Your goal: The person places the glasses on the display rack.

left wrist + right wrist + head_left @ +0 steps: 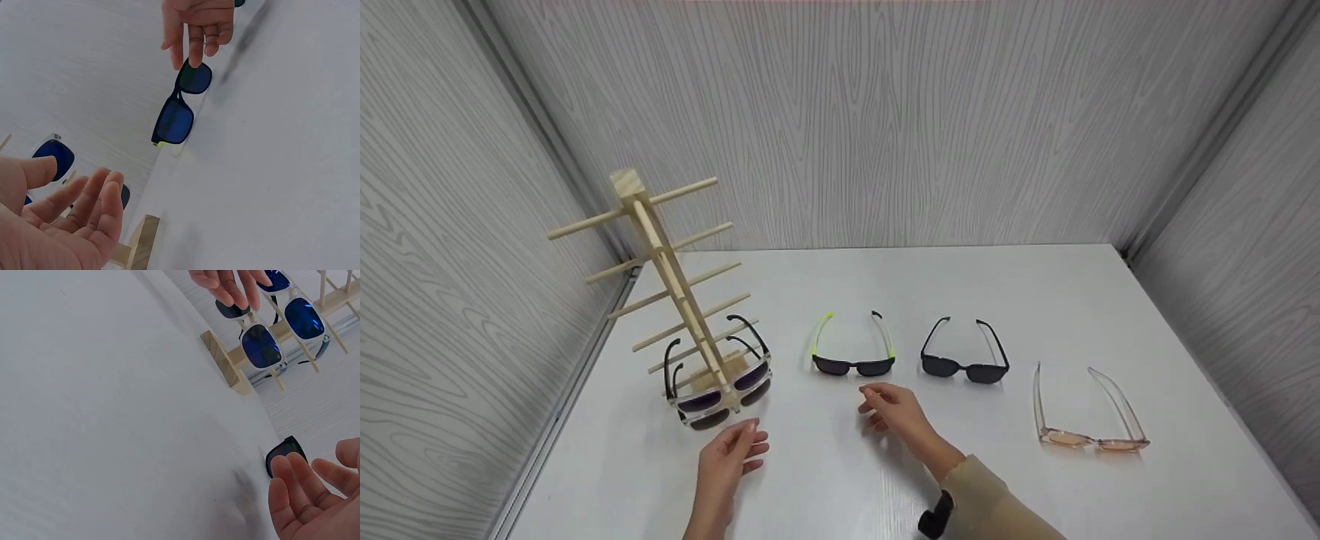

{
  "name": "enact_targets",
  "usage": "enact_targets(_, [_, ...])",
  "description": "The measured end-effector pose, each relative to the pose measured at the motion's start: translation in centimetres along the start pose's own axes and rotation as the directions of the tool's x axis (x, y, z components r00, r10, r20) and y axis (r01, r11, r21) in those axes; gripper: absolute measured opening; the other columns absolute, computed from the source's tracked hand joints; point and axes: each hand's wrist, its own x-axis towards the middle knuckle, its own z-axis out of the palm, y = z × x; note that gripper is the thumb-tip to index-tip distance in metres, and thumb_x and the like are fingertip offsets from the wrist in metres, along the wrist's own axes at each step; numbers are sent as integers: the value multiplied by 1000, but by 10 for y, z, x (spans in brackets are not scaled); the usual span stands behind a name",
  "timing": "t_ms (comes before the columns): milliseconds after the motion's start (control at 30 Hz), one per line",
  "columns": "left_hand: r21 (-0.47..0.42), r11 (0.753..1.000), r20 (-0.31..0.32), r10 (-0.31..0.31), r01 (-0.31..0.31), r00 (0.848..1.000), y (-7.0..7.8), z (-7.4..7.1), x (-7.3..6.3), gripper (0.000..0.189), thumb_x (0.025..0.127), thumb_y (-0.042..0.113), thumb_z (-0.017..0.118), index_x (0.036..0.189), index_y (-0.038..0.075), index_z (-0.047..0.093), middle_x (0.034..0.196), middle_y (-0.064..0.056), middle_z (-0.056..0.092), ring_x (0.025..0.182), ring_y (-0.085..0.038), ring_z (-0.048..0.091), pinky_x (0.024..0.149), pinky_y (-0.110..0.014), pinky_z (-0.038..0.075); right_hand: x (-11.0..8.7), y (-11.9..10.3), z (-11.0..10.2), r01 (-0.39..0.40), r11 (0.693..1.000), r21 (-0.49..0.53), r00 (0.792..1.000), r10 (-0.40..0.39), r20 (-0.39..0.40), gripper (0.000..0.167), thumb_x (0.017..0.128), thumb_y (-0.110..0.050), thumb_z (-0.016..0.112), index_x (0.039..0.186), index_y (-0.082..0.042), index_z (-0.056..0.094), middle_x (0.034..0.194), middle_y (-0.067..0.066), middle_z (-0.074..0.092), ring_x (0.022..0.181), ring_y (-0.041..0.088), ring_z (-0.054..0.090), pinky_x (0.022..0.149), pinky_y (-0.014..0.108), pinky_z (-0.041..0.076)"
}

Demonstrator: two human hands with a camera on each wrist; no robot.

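Observation:
My left hand hovers just in front of the wooden sunglasses rack, its fingers loosely bent around nothing. Two pairs of clear-framed sunglasses hang one above the other on the rack's lowest pegs. Over the middle of the table my right hand is relaxed, with no object in it. Its fingertips are near the black sunglasses with yellow-green temples, which lie with temples unfolded toward the back. In the left wrist view, the right fingers overlap a lens of these sunglasses.
Black sunglasses lie right of the yellow-green pair. Farther right are pink clear-framed glasses with orange-tinted lenses. The rack's upper pegs stick out both ways. Wood-grain panels enclose the white table at back and sides.

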Motion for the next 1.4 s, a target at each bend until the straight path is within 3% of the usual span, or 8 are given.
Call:
enact_targets(300, [27, 997, 6, 76, -77, 997, -10, 18, 9, 40, 92, 29, 59, 116, -3, 59, 98, -14, 67, 84, -20, 66, 69, -30, 54, -5, 12, -16, -12, 990, 140, 998, 21, -60, 45, 94, -30, 57, 120, 6, 55, 87, 11, 66, 68, 17, 61, 62, 31, 53])
enact_targets(533, [49, 993, 30, 108, -109, 994, -12, 32, 15, 40, 92, 31, 59, 115, -2, 60, 97, -13, 67, 85, -21, 65, 69, -29, 54, -7, 14, -27, -23, 985, 173, 991, 45, -124, 45, 94, -30, 56, 121, 7, 54, 87, 11, 66, 67, 17, 61, 60, 30, 52])
enact_targets(933, [69, 981, 58, 176, -180, 983, -11, 57, 28, 41, 93, 32, 57, 117, -1, 59, 102, -12, 66, 91, -21, 63, 73, -32, 53, -5, 11, -34, -46, 962, 269, 963, 114, -243, 44, 94, -29, 57, 124, 3, 54, 96, 12, 64, 73, 21, 63, 65, 33, 53])
enact_targets(1400, [73, 968, 47, 237, -240, 970, -16, 79, 60, 33, 94, 22, 56, 118, -2, 58, 106, -12, 63, 95, -21, 60, 78, -33, 51, 8, 13, -32, -54, 972, 230, 932, 131, -338, 43, 95, -27, 55, 130, -4, 50, 114, 17, 60, 76, 21, 65, 64, 31, 52])
